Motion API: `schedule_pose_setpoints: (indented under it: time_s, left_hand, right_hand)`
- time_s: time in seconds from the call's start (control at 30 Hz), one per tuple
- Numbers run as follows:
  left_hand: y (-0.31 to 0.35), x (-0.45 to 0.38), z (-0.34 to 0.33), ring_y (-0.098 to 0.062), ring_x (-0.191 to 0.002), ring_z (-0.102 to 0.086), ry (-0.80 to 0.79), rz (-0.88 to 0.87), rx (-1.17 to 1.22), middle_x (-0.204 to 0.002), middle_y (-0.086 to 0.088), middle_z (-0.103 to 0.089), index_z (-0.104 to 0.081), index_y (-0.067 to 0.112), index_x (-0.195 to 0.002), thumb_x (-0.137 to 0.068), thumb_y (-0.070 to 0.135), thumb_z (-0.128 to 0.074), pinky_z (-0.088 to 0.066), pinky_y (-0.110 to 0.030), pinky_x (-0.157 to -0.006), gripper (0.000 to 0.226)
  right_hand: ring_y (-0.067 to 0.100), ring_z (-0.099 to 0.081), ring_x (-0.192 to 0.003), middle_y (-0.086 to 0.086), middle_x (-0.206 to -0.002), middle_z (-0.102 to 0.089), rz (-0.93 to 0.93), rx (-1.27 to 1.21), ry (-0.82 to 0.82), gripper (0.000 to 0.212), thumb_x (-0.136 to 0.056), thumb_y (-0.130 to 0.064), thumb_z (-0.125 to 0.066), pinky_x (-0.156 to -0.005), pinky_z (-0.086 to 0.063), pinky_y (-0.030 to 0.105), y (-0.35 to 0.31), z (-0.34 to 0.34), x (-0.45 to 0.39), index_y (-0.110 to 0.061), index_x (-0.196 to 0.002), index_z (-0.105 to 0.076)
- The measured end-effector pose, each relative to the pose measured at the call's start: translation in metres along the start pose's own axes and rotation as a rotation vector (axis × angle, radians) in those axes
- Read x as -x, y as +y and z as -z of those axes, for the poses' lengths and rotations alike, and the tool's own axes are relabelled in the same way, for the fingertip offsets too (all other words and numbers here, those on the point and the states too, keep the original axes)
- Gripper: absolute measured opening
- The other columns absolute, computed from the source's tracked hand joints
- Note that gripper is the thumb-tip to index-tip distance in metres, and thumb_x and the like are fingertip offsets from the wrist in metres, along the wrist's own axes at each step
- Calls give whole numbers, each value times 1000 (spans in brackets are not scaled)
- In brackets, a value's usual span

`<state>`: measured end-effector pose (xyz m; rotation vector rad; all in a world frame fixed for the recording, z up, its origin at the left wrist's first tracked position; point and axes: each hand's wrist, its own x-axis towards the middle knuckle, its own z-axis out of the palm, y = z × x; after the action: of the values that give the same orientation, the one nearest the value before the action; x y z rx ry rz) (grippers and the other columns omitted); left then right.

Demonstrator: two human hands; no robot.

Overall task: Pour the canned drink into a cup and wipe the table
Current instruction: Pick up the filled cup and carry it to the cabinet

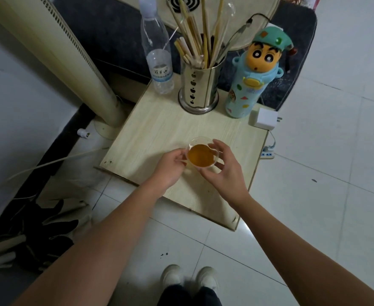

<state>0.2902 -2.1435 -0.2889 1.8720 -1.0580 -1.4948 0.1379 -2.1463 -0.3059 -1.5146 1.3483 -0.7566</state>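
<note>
The small table (159, 129) lies under my hands, and the cup (201, 154) of amber drink sits between them, near its front edge. My left hand (170, 167) pinches the cup's rim on one side; my right hand (222, 167) curls round the other. It looks fairly full, so I judge a tilt or jerk would slop drink onto the wood.
</note>
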Motion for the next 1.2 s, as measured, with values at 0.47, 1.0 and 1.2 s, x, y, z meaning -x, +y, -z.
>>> schedule_pose_setpoints:
  time_s: [0.47, 1.0, 1.2]
  left_hand:
    - [-4, -7, -7, -1, -80, -51, 9, -6, -14, -84, 14, -57, -60, 21, -96, -92, 0, -45, -43, -22, -77, 27]
    - [2, -10, -6, -7, -88, -52, -6, 9, -30, -99, 9, -56, -54, 20, -115, -91, -1, -46, -42, -27, -84, 32]
    - [11, 17, 17, -16, -107, -47, -44, 113, -224, -132, -5, -47, -39, 18, -137, -91, 4, -46, -38, -27, -87, 49]
  right_hand:
    - [-1, -46, -114, -8, -131, -47, -21, 12, -12, 75, -73, -26, -77, -92, -43, 13, 14, -6, -5, -21, -135, -35]
    - [10, -41, -127, 0, -141, -43, -38, 94, -49, 88, -73, -27, -77, -104, -40, 30, 12, -2, -12, -18, -143, -25]
    - [16, -35, -132, 3, -147, -34, -59, 328, -144, 73, -84, -28, -64, -107, -31, 28, -18, 28, -3, -16, -143, -24]
